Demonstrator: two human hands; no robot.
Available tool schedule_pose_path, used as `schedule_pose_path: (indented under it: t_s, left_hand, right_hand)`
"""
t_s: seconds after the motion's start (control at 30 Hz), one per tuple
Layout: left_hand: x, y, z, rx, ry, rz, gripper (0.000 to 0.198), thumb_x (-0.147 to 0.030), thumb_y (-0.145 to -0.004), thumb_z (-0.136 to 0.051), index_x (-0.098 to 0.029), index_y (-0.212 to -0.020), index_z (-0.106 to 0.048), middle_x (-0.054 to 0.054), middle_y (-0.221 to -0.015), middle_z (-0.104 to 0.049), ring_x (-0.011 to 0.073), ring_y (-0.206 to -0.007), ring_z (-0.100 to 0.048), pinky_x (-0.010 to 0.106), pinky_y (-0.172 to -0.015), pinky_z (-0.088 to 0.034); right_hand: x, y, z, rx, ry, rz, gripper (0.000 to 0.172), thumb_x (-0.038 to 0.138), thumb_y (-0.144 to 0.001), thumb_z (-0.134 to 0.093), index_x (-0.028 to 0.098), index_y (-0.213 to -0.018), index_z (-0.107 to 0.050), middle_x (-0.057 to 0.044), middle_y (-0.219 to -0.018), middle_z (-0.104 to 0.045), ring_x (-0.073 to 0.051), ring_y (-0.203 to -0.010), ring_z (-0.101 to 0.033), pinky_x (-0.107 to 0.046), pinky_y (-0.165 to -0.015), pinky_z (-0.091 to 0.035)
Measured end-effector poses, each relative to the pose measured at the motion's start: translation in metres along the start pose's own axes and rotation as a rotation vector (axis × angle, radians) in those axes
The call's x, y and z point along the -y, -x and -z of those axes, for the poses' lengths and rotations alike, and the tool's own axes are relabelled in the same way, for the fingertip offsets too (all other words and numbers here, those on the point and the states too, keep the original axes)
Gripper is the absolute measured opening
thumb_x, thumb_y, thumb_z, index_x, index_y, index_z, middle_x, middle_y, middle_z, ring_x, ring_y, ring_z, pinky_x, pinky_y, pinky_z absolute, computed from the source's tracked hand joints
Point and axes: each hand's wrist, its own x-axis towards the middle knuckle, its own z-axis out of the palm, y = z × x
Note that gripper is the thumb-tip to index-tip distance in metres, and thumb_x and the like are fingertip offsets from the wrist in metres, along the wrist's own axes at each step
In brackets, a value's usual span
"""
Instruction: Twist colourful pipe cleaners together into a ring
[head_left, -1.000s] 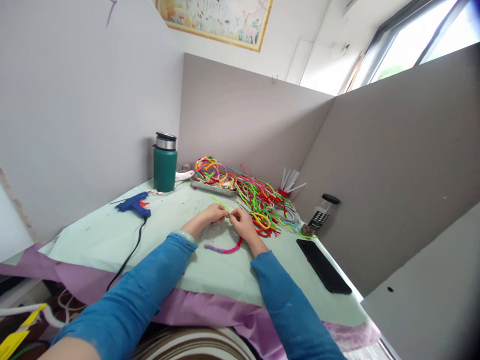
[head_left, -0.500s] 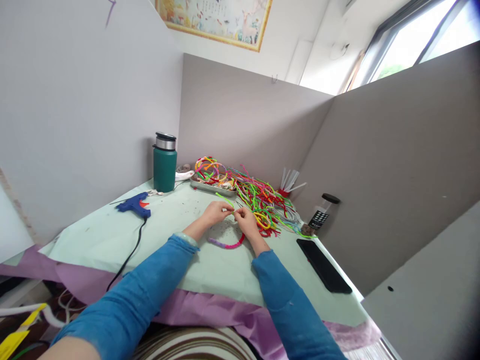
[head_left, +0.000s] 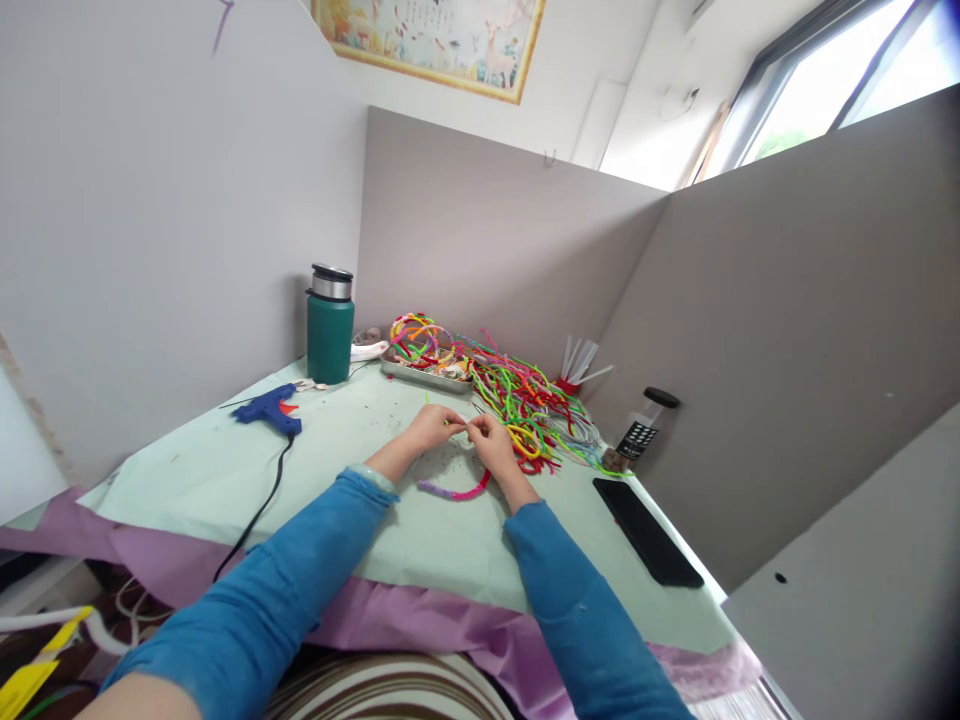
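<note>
My left hand [head_left: 433, 427] is pinched at the middle of the table, its fingertips meeting those of my right hand. A bit of a light green pipe cleaner [head_left: 427, 398] shows just beyond its knuckles; the rest is hidden behind the fingers. My right hand [head_left: 493, 445] is pinched too. From below it curves a pink and purple fuzzy pipe-cleaner strip [head_left: 465, 494], its free end pointing left over the table. The exact join between the fingertips is too small to make out. Close behind my right hand lies a tangled heap of coloured pipe cleaners [head_left: 517, 390].
At the left lies a blue glue gun [head_left: 271, 408] with its black cord running off the front edge. Behind it stands a green bottle [head_left: 330, 335]. A metal tray [head_left: 427, 378] holds colourful loops. A black phone [head_left: 646, 532] and a clear jar [head_left: 643, 430] are at the right.
The light green pipe cleaner stuck out well beyond my left fingers before; now only a small bit shows. Both hands have hardly moved, and the pink and purple strip has shifted slightly.
</note>
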Motion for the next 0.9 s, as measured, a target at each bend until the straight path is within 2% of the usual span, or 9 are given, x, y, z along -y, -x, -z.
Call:
schedule_pose_path:
  t_s: [0.1, 0.3, 0.4, 0.47, 0.57, 0.8, 0.9]
  left_hand:
    - [0.0003, -0.0003, 0.0, 0.013, -0.015, 0.019, 0.027, -0.03, -0.075, -0.054, -0.014, -0.086, -0.072, 0.006, -0.082, -0.07, 0.0167, -0.074, -0.06, 0.023, -0.069, -0.041]
    - [0.0, -0.0007, 0.0019, -0.044, 0.013, -0.002, 0.027, -0.034, -0.072, -0.058, -0.014, -0.084, -0.072, 0.006, -0.085, -0.068, 0.0173, -0.08, -0.058, 0.024, -0.073, -0.041]
    - [-0.0013, 0.001, 0.0036, -0.004, 0.09, 0.055, 0.032, -0.037, -0.073, -0.057, -0.011, -0.084, -0.071, 0.005, -0.072, -0.065, 0.0143, -0.064, -0.055, 0.023, -0.063, -0.041]
    - [-0.0012, 0.0017, 0.0042, 0.045, 0.142, 0.111, 0.035, -0.04, -0.073, -0.055, -0.01, -0.085, -0.07, 0.002, -0.059, -0.06, 0.011, -0.05, -0.049, 0.022, -0.052, -0.038]
    - [-0.0001, 0.0017, 0.0046, 0.094, 0.227, 0.138, 0.037, -0.041, -0.072, -0.054, -0.009, -0.083, -0.069, -0.001, -0.051, -0.052, 0.0082, -0.043, -0.041, 0.021, -0.044, -0.033]
    - [-0.0044, 0.0032, 0.0073, 0.124, 0.422, 0.178, 0.036, -0.043, -0.067, -0.059, -0.009, -0.078, -0.066, 0.003, -0.068, -0.06, 0.007, -0.048, -0.043, 0.02, -0.043, -0.034]
    - [-0.0088, 0.0054, 0.0094, 0.126, 0.448, 0.22, 0.034, -0.042, -0.066, -0.06, -0.009, -0.075, -0.065, 0.003, -0.066, -0.059, 0.0068, -0.048, -0.042, 0.02, -0.043, -0.034]
  right_hand:
    - [0.0009, 0.0001, 0.0001, -0.001, -0.003, 0.009, 0.014, 0.03, -0.073, -0.047, 0.018, -0.071, -0.053, 0.001, -0.064, -0.056, -0.014, -0.061, -0.051, -0.025, -0.058, -0.037]
    - [0.0043, 0.0005, 0.0007, -0.004, -0.029, 0.025, 0.014, 0.03, -0.073, -0.047, 0.018, -0.071, -0.053, 0.001, -0.063, -0.055, -0.013, -0.06, -0.049, -0.024, -0.056, -0.036]
    - [0.0046, 0.0006, 0.0006, -0.01, -0.043, 0.028, 0.013, 0.029, -0.074, -0.047, 0.018, -0.071, -0.053, 0.001, -0.062, -0.055, -0.013, -0.06, -0.049, -0.023, -0.056, -0.036]
    - [0.0045, 0.0005, 0.0004, -0.014, -0.051, 0.028, 0.013, 0.03, -0.074, -0.048, 0.018, -0.071, -0.052, 0.002, -0.062, -0.054, -0.013, -0.059, -0.049, -0.023, -0.056, -0.036]
    - [0.0049, 0.0002, 0.0002, -0.02, -0.065, 0.034, 0.014, 0.031, -0.074, -0.049, 0.018, -0.07, -0.052, 0.002, -0.061, -0.053, -0.013, -0.058, -0.048, -0.023, -0.055, -0.035]
    - [0.0087, 0.0008, 0.0005, -0.013, -0.108, 0.056, 0.013, 0.031, -0.075, -0.049, 0.018, -0.071, -0.051, 0.002, -0.062, -0.052, -0.012, -0.057, -0.046, -0.023, -0.054, -0.035]
    - [0.009, 0.0012, 0.0003, -0.01, -0.106, 0.057, 0.014, 0.032, -0.075, -0.048, 0.018, -0.071, -0.051, 0.002, -0.062, -0.052, -0.012, -0.057, -0.046, -0.023, -0.054, -0.035]
